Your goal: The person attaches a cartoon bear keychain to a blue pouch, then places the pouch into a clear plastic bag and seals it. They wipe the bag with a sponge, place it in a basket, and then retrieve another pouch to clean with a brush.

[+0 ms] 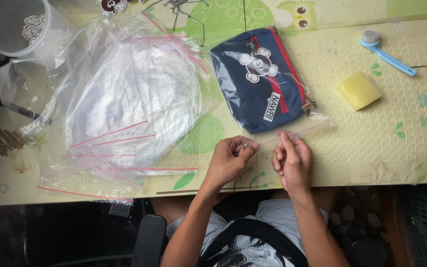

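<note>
A dark blue zip pouch (260, 81) with a red stripe and a white skull emblem lies inside a clear plastic zip bag (317, 123) on the table. My left hand (231, 160) pinches the bag's red-lined open edge near its left corner. My right hand (291, 159) pinches the same edge a little to the right. Both hands sit at the table's near edge, just below the pouch.
A loose heap of clear zip bags (124, 104) with red seal strips covers the left of the table. A translucent plastic bucket (16, 24) stands at the far left. A yellow sponge (358, 90) and a light blue brush (386, 52) lie at the right.
</note>
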